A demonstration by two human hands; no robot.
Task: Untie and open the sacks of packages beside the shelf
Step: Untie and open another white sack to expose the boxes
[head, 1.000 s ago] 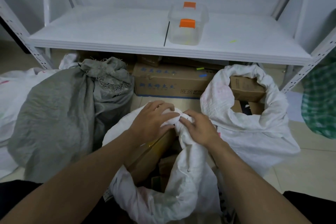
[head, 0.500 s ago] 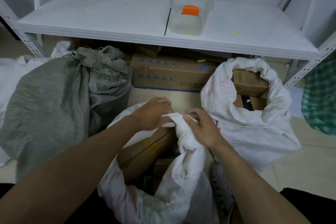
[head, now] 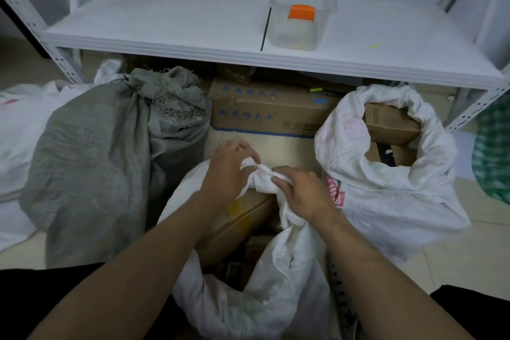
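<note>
The left hand (head: pixel 229 171) and right hand (head: pixel 303 196) both curl tightly round the knot (head: pixel 262 177) of the near sack (head: pixel 289 270), on the floor before the shelf (head: pixel 165 27). A tied grey sack (head: pixel 110 160) stands left, and an open sack (head: pixel 386 193) stands right.

Coarse woven white sack (head: pixel 289 270), frayed matt grey cloth sack (head: pixel 105 163), cardboard boxes (head: pixel 265 110), clear glossy plastic container (head: pixel 300 27).
</note>
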